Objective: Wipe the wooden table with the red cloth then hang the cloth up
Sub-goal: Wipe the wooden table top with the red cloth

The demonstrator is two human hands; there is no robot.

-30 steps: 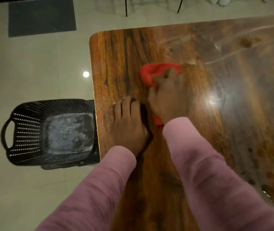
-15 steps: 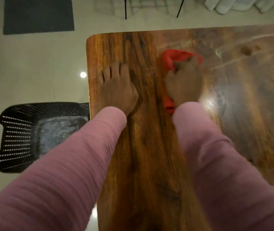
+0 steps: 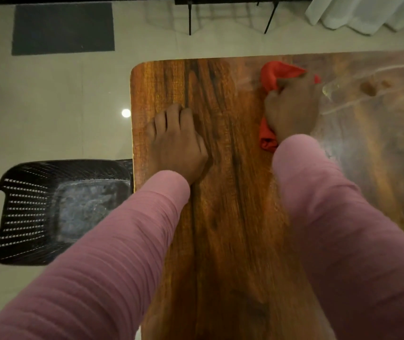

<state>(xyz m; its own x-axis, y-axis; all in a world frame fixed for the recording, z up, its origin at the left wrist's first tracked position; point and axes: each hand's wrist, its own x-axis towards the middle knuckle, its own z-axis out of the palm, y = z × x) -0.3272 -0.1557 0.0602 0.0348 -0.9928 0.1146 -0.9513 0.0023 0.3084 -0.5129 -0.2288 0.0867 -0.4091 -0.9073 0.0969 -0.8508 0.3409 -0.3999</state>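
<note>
The wooden table (image 3: 230, 217) fills the middle and right of the view, its far left corner rounded. The red cloth (image 3: 273, 72) lies bunched on the table near the far edge, and my right hand (image 3: 293, 106) presses down on it, fingers closed over it. A fold of the cloth sticks out below my wrist. My left hand (image 3: 176, 143) rests flat on the table near its left edge, fingers together, holding nothing. Both arms wear pink sleeves.
A black perforated plastic chair (image 3: 36, 212) stands on the pale floor against the table's left edge. A dark mat (image 3: 63, 28) lies on the floor far left. Thin black metal legs (image 3: 189, 18) and white curtains (image 3: 368, 13) sit beyond the table. Smears and brown spots (image 3: 370, 88) mark the table's right part.
My right hand has pushed the red cloth away from me and to the right, up to the far edge. My left hand slid forward along the left edge.
</note>
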